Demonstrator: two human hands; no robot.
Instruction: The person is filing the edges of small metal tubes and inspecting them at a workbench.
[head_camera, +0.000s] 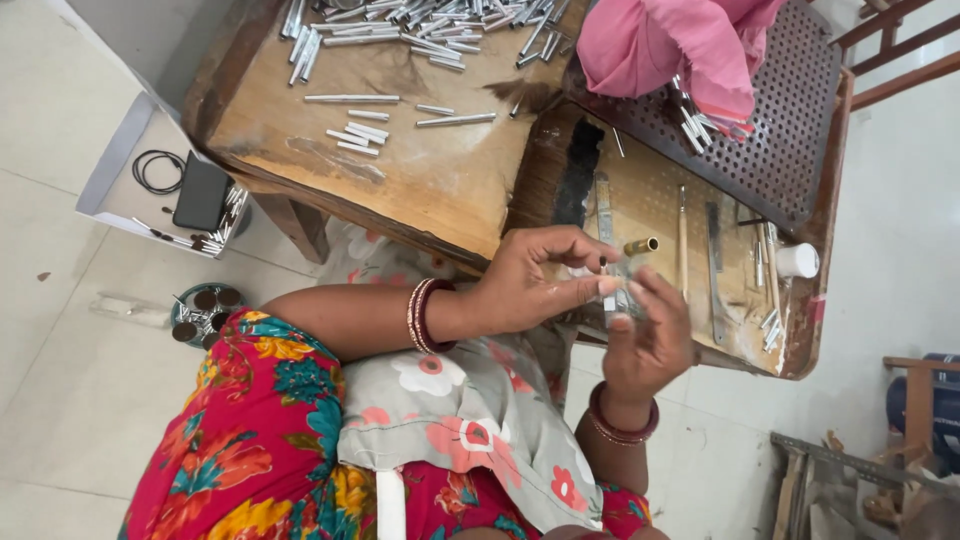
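The floor (60, 300) is pale tile, and it fills the left side of the picture. On it, at the upper left, sits one white tray (110, 165) with one black coiled cord (155, 170), one dark flat pouch (200, 192) and some small metal bits I cannot count. Just below that is one round tin (203, 312) with about four dark round caps in it. At the bottom, the person's lap shows a bright flowered dress (260, 440) and one grey flowered cloth (480, 410). In the upper middle stands one worn wooden table (440, 180). A big heap of silver metal tubes (420, 25) lies at its top edge, too many to count, and about eight more lie apart from the heap below it. In the middle of the picture the left hand (530, 285) has its fingers pinched narrow on a small silver piece (612, 290). The right hand (650, 345) touches it from below and also holds it. One small brass tube (641, 245) pokes out just above the fingers. At the upper right lie one pink cloth (680, 45) and one dark metal sheet full of holes (790, 110). Near the right edge of the table stands one small white cup (798, 260).
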